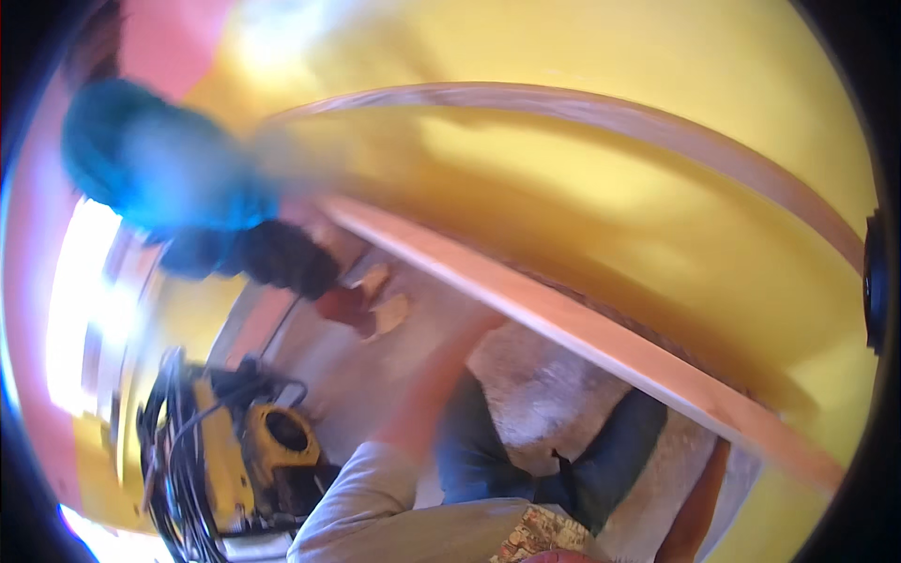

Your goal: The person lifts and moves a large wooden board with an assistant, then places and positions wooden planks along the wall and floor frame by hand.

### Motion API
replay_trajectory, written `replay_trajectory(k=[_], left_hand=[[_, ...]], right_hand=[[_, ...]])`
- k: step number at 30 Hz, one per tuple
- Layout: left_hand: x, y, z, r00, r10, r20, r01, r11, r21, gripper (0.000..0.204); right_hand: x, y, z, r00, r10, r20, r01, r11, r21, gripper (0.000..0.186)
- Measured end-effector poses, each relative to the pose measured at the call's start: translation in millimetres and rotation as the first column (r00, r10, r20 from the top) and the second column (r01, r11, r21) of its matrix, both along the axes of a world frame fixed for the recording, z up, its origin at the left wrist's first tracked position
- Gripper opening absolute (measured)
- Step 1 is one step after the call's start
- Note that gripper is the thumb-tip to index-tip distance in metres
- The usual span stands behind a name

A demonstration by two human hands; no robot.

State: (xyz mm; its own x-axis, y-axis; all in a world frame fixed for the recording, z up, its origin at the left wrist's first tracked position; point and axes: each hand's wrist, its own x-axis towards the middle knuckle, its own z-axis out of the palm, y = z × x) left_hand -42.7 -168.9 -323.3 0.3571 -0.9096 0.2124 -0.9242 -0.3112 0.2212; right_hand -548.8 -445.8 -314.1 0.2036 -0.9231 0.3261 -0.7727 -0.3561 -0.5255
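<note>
A long, light-brown wooden plank (554, 324) runs slantwise across the view, from the upper left to the lower right, along the foot of a yellow wall. My left hand (483, 324) reaches up to the plank's near edge around its middle; it is blurred and its fingers do not show. Near the plank's right part is my right hand (720, 455), with the forearm rising from below. The plank's edge hides those fingers, so I cannot tell whether either hand grips it. My bent legs (610, 460) in dark trousers are below the plank.
A co-worker in a teal top (169, 174) bends down at the upper left, near the plank's far end. A yellow and black machine (272, 441) with coiled black cables stands at the lower left. The yellow wall (601, 197) carries a brown strip (657, 136). Beneath lies a grey floor (343, 375).
</note>
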Motion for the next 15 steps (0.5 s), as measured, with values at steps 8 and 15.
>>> replay_trajectory(k=[8, 15], left_hand=[[1.4, 35.2, 76.8, 0.969, -0.165, 0.182, 0.116, 0.960, 0.256, 0.029], [-3.8, 17.4, 63.6, 0.941, -0.237, 0.240, 0.182, 0.956, 0.229, 0.027]], right_hand=[[30.5, -31.9, -38.2, 0.971, -0.050, 0.233, 0.084, 0.987, -0.135, 0.019], [2.4, -51.8, -71.9, 0.942, -0.144, 0.304, 0.243, 0.915, -0.321, 0.014]])
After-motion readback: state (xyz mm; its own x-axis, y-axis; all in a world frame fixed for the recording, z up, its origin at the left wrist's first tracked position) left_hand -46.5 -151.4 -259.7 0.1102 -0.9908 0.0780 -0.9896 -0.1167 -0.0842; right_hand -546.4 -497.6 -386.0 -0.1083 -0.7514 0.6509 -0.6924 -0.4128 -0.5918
